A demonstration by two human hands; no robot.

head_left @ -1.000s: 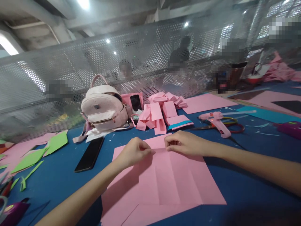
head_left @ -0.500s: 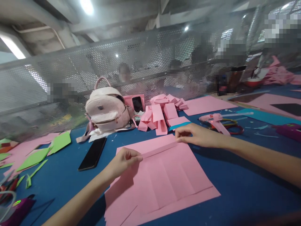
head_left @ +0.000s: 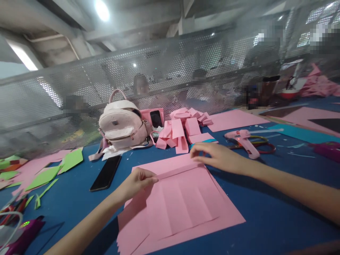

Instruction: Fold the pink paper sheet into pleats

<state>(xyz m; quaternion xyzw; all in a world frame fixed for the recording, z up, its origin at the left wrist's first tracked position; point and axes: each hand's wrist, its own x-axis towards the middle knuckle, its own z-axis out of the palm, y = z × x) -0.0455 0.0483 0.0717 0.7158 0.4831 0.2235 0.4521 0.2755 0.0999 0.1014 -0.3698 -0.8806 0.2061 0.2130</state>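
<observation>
A creased sheet of pink paper (head_left: 183, 200) lies on a larger pink sheet (head_left: 230, 219) in front of me, its far edge folded up in a narrow strip. My left hand (head_left: 139, 182) is closed, thumb and fingertips pinching the left end of that strip. At the strip's right end is my right hand (head_left: 214, 156), fingers curled and thumb against the fold; the exact contact under its fingers is partly hidden. Parallel creases run down the sheet towards me. Just beyond the right hand are folded pink paper pieces (head_left: 176, 132) and a blue strip.
A pale backpack (head_left: 122, 124) stands behind, with a black phone (head_left: 106, 173) before it. A pink glue gun (head_left: 244, 141) lies to the right. Green paper scraps (head_left: 44, 177) and a purple device (head_left: 26, 233) are at left. A perforated metal screen (head_left: 170, 81) rises behind the blue table.
My right hand has slid slightly left along the fold, its fingers a little more spread. The left hand keeps its pinch. The view has shifted slightly.
</observation>
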